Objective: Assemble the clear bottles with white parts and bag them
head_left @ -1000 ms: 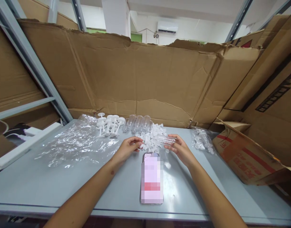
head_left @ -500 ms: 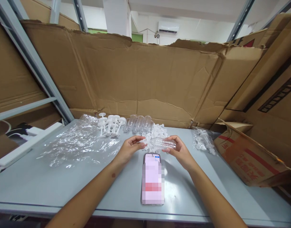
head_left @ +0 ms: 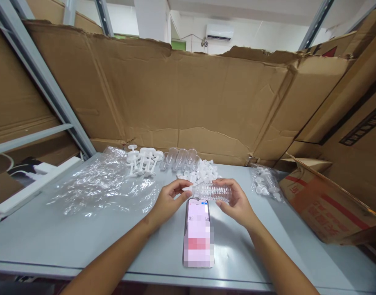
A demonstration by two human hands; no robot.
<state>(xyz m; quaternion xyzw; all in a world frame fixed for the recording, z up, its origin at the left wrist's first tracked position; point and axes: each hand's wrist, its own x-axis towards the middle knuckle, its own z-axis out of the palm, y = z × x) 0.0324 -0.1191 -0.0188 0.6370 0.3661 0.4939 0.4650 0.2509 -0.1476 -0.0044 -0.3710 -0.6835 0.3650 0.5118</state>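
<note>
A clear ribbed plastic tube [head_left: 213,191] lies level in the fingers of my right hand [head_left: 237,203], which wrap its right end. My left hand [head_left: 172,200] pinches a small white pointed nozzle [head_left: 188,189] at the tube's left end. Whether the two parts are joined cannot be made out. Just behind my hands is a heap of small white nozzles [head_left: 203,171]. Several clear tubes [head_left: 182,159] rest to the left of the heap, and white plungers with round discs [head_left: 143,160] stand and lie beside them.
Below my hands lies a phone [head_left: 198,233] with a lit screen. Crumpled clear plastic [head_left: 92,184] covers the left side. A bag of parts [head_left: 267,183] and an open carton [head_left: 323,205] are at right. Cardboard [head_left: 188,94] walls the back; a power strip [head_left: 37,184] runs at left.
My left hand has brought the white nozzle up to the tube's left end. Both hands and the tube sit slightly lower and further right in view.
</note>
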